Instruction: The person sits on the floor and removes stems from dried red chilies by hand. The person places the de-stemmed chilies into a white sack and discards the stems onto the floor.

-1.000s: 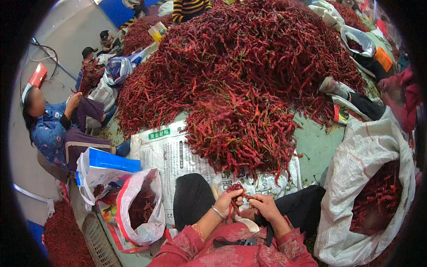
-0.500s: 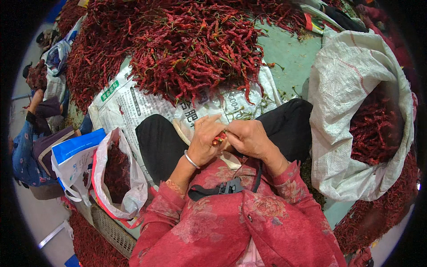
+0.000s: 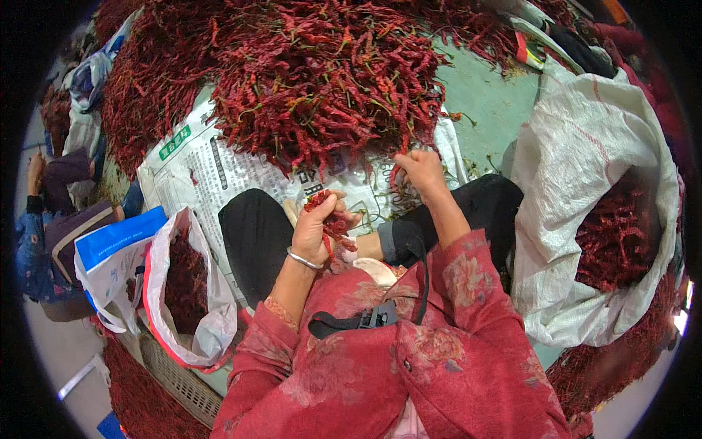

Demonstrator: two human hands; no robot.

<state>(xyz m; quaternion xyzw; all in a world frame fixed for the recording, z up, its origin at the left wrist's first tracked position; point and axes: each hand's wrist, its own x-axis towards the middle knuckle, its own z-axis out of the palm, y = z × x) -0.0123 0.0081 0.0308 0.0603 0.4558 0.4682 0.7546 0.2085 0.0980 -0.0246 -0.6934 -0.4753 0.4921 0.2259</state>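
My left hand (image 3: pixel 316 228) is closed round a small bunch of dried red chilies (image 3: pixel 336 222), held low between my knees. Several chilies of the bunch stick out past the fingers. Farther forward and to the right, my right hand (image 3: pixel 420 173) pinches a red chili (image 3: pixel 397 175) at the near edge of the big heap. The heap of dried red chilies (image 3: pixel 329 88), many with pale green stems, lies in front of me on a printed white sack (image 3: pixel 241 175). Loose green stems (image 3: pixel 402 201) are scattered on the sack below my right hand.
To my right stands a white woven sack (image 3: pixel 570 146) with red chilies inside. On my left are a white plastic bag (image 3: pixel 219 322) with dark red chilies and a blue-and-white bag (image 3: pixel 121 249). A woven basket (image 3: pixel 175 373) sits behind them. Another person's sleeve (image 3: pixel 36 249) shows at far left.
My hands, together at my lap before, have parted. The right hand has reached forward to the heap's edge. The left has dropped slightly, and more of its chilies now shows.
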